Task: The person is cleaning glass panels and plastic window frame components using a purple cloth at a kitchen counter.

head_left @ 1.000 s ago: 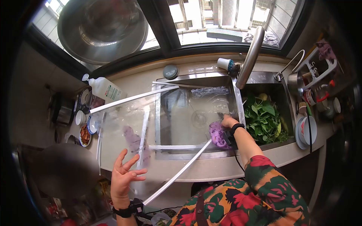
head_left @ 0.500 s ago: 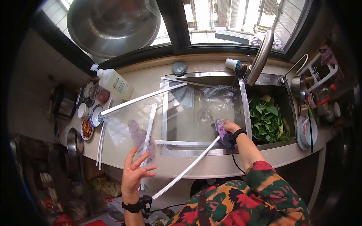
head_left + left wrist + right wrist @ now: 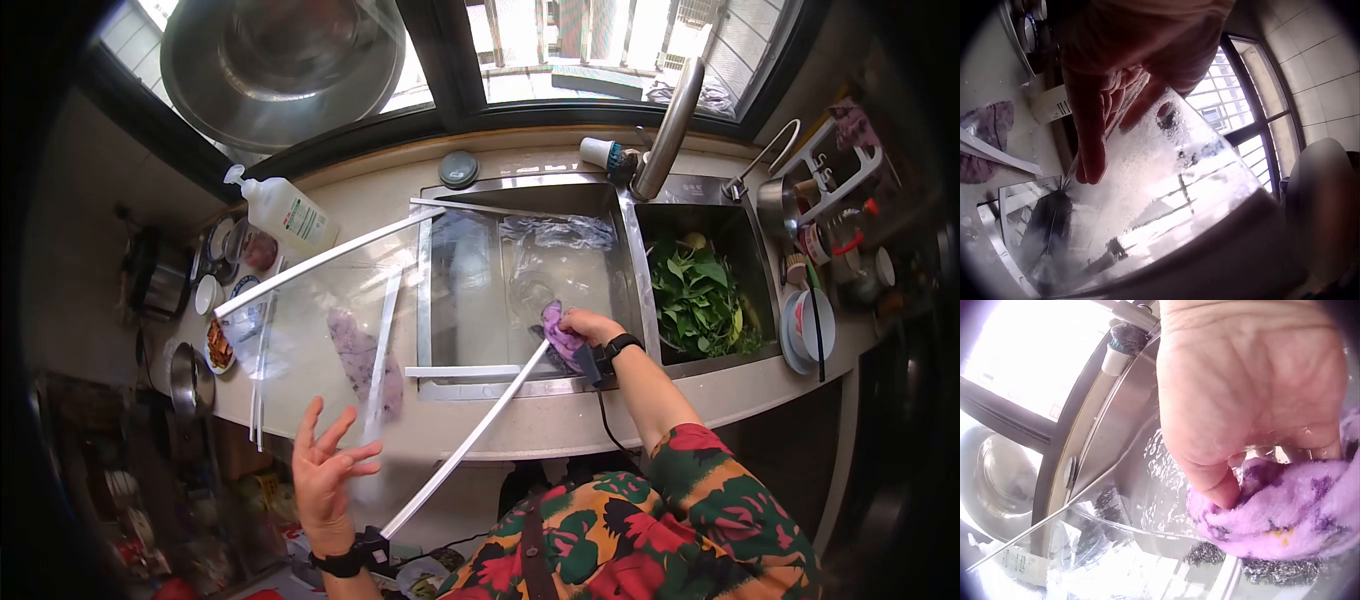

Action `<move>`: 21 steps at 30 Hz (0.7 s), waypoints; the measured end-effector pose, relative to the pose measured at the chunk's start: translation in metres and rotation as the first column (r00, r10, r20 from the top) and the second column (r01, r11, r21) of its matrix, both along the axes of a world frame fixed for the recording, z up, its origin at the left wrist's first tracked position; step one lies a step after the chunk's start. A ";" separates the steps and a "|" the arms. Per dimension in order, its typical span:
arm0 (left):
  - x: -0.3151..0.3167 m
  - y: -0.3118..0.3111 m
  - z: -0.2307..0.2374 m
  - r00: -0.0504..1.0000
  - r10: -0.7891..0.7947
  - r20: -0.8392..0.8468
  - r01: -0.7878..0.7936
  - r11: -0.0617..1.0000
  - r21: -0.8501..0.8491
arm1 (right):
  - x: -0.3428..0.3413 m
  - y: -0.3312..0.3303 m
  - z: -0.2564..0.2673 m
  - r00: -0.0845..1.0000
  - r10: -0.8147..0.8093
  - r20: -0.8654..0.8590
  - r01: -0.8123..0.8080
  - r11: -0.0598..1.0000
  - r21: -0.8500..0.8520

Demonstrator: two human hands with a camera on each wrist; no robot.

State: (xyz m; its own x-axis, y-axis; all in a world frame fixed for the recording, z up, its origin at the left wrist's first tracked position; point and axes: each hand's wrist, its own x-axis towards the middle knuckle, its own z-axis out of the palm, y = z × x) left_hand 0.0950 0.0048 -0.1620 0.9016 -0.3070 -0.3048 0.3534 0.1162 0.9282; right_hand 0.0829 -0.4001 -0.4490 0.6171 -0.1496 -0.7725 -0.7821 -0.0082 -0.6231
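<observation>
Just below centre, your right hand pinches the purple cloth beside a white strip; at lower left, your left hand spreads fingers near the clear panel, its grip I cannot tell.

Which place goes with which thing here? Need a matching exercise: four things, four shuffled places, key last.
Things
1. Bunched, purple patterned fuzzy cloth
2. Green leafy vegetables
3. White plastic pump bottle
4. Clear, flat, wet-looking panel

Places
A. On the counter, near the window
B. Held at its edge by the left hand
C. Gripped in the right hand
D. In the right-hand metal basin

Pairs: 1-C; 2-D; 3-A; 4-B
</observation>
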 end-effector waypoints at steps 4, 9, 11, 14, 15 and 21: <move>-0.009 0.019 0.025 0.997 0.046 0.066 -0.051 0.996 0.074 | 0.000 0.016 0.037 0.999 -0.026 0.027 0.022 0.989 0.149; -0.032 0.031 0.046 0.991 0.068 0.115 -0.078 0.993 0.091 | -0.009 0.044 0.042 0.931 0.339 0.134 -0.301 0.923 -0.239; -0.039 0.037 0.051 0.990 0.063 0.123 -0.073 0.994 0.081 | -0.009 0.053 0.033 0.899 0.437 0.017 -0.375 0.790 -0.486; -0.050 0.041 0.063 0.988 0.075 0.134 -0.089 0.991 0.100 | -0.006 0.044 0.045 0.887 0.444 -0.128 -0.435 0.711 -0.552; -0.053 0.042 0.065 0.988 0.073 0.136 -0.087 0.991 0.101 | -0.006 0.037 0.048 0.875 0.432 -0.217 -0.473 0.668 -0.574; -0.049 0.029 0.048 0.993 0.072 0.092 -0.077 0.995 0.060 | -0.005 0.002 0.086 0.999 0.036 -0.024 -0.043 0.734 -0.678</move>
State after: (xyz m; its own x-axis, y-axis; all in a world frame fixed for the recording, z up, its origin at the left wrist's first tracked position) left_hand 0.0459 0.0341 -0.1144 0.9457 -0.2207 -0.2385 0.2612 0.0794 0.9620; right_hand 0.0779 -0.3979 -0.3635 0.6281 -0.6113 -0.4815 -0.7768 -0.4567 -0.4336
